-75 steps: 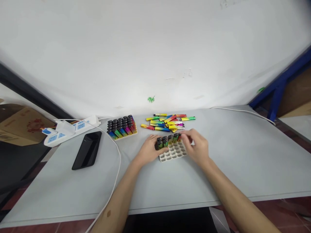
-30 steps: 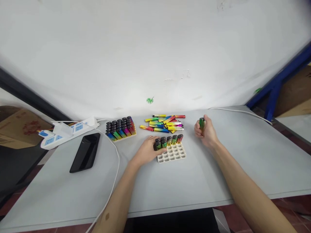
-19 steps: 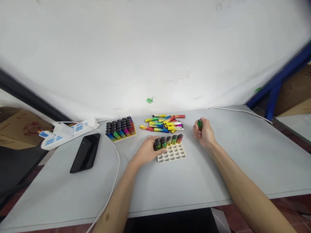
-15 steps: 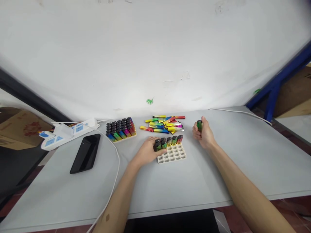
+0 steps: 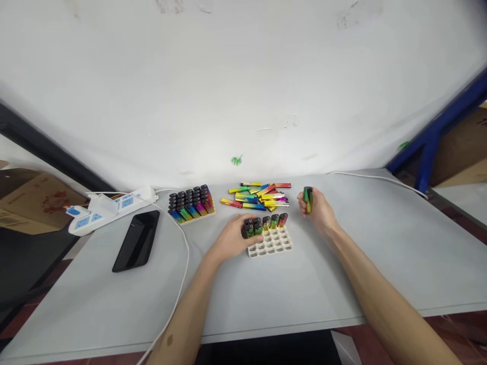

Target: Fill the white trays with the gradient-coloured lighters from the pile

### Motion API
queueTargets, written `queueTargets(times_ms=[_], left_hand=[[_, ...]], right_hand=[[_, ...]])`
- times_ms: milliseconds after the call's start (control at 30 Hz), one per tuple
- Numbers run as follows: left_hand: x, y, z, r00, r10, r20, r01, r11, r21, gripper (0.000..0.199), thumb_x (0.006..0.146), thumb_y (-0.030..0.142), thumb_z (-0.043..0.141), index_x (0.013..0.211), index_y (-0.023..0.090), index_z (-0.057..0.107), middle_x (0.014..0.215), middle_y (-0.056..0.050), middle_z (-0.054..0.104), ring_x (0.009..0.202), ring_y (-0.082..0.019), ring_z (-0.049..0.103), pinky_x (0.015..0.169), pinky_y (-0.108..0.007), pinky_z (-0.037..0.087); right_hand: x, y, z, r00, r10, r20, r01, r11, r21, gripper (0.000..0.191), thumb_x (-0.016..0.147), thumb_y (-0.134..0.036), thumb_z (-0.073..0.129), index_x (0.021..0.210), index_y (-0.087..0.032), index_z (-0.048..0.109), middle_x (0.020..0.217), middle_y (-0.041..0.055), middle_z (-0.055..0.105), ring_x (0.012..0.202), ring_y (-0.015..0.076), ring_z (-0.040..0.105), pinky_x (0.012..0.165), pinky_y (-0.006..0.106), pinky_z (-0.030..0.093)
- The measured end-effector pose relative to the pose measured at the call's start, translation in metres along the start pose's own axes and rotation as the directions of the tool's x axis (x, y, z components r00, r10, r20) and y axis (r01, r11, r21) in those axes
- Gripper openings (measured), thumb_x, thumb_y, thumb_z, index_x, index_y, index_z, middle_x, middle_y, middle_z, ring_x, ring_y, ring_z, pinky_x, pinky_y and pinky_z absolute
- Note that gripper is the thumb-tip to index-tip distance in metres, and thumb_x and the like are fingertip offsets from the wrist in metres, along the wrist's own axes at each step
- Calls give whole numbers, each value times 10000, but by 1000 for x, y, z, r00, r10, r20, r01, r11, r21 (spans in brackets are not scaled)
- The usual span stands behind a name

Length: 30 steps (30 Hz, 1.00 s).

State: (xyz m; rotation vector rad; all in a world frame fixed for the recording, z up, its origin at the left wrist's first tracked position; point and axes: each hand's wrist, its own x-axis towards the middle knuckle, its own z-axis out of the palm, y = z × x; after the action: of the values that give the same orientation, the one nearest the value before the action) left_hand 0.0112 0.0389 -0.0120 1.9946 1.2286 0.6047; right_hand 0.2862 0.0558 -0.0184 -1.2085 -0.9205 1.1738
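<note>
A white tray (image 5: 271,248) with rows of oval holes lies on the table in front of me. Several lighters (image 5: 274,222) stand upright in its back rows, black tops up. My left hand (image 5: 234,237) curls round the tray's left end, its thumb across the front of the green lighters and its fingers partly hidden behind them. To the right of the tray, raised off the table, my right hand (image 5: 317,208) is closed on a green lighter (image 5: 306,196) held upright; whether a second one is beside it I cannot tell.
Behind the tray lies a loose pile of shiny coloured lighters (image 5: 258,196). A filled tray of lighters (image 5: 192,204) stands to its left. Further left are a black phone (image 5: 137,241), a power strip (image 5: 114,209) and a white cable (image 5: 186,253). A wall (image 5: 243,91) rises behind the table.
My right hand has turned and shifted slightly left, showing more of the green lighter. My left hand stays at the tray. The whole view has shifted slightly.
</note>
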Motion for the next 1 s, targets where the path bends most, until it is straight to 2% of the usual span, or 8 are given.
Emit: queueTargets(times_ms=[100, 200, 333, 533, 633, 767, 867, 1000], left_hand=[[0, 0, 0, 1000, -2, -10, 2, 999, -42, 570, 734, 466, 780, 1227, 231, 618, 1242, -80, 659, 1136, -286, 622, 965, -406, 503], [1, 0, 2, 999, 22, -28, -25, 996, -82, 546, 735, 434, 789, 1212, 230, 619, 1249, -69, 661, 1140, -269, 622, 983, -393, 493], [2, 1, 4, 998, 51, -46, -57, 991, -119, 516, 749, 431, 779, 1196, 234, 616, 1238, -49, 667, 1128, -246, 625, 971, -372, 496], [2, 4, 5, 995, 82, -48, -89, 983, -160, 478, 762, 390, 773, 1184, 227, 619, 1211, -41, 683, 1116, -228, 637, 990, -348, 485], [2, 5, 5, 998, 62, -32, -66, 986, -155, 472, 755, 382, 777, 1174, 220, 629, 1170, -45, 703, 1075, -234, 657, 965, -350, 502], [3, 5, 6, 999, 37, -16, -39, 988, -150, 496, 730, 374, 796, 1167, 206, 633, 1139, -50, 715, 1039, -240, 670, 949, -356, 514], [4, 3, 7, 999, 39, -23, -42, 987, -156, 511, 719, 375, 805, 1163, 197, 628, 1133, -53, 717, 1028, -237, 670, 955, -358, 513], [4, 1, 8, 999, 47, -26, -51, 984, -168, 508, 715, 375, 808, 1158, 201, 632, 1120, -49, 720, 1020, -231, 671, 951, -352, 514]], right_hand=[[-6, -10, -1, 989, -91, 116, 111, 977, -182, 398, 854, -604, 564, 811, -212, 613, 753, 9, 551, 687, 152, 500, 646, 288, 425], [-17, -25, -3, 961, -103, 255, 184, 930, -318, 312, 839, -520, 661, 818, -214, 611, 710, -16, 536, 664, 135, 470, 648, 284, 389], [-27, -40, -7, 940, -97, 327, 206, 925, -318, 275, 869, -475, 654, 810, -212, 600, 685, -19, 531, 625, 126, 483, 625, 287, 395], [-36, -39, 3, 891, -288, 350, 394, 875, -283, 209, 855, -393, 699, 988, -244, 638, 810, 4, 609, 696, 142, 564, 624, 287, 464], [-46, -35, 17, 821, -403, 404, 557, 721, -412, 182, 842, -350, 723, 969, -241, 653, 893, 31, 671, 757, 165, 598, 670, 314, 494], [-54, -26, 31, 665, -522, 534, 747, 476, -465, 160, 853, -267, 715, 997, -251, 646, 907, 36, 696, 853, 195, 586, 731, 344, 524], [-55, -20, 37, 583, -557, 591, 812, 393, -431, 147, 867, -201, 695, 985, -261, 631, 931, 21, 726, 893, 200, 568, 754, 352, 527], [-54, -16, 40, 539, -617, 574, 841, 355, -408, 175, 840, -189, 728, 966, -268, 635, 916, 7, 751, 875, 208, 557, 737, 358, 522]])
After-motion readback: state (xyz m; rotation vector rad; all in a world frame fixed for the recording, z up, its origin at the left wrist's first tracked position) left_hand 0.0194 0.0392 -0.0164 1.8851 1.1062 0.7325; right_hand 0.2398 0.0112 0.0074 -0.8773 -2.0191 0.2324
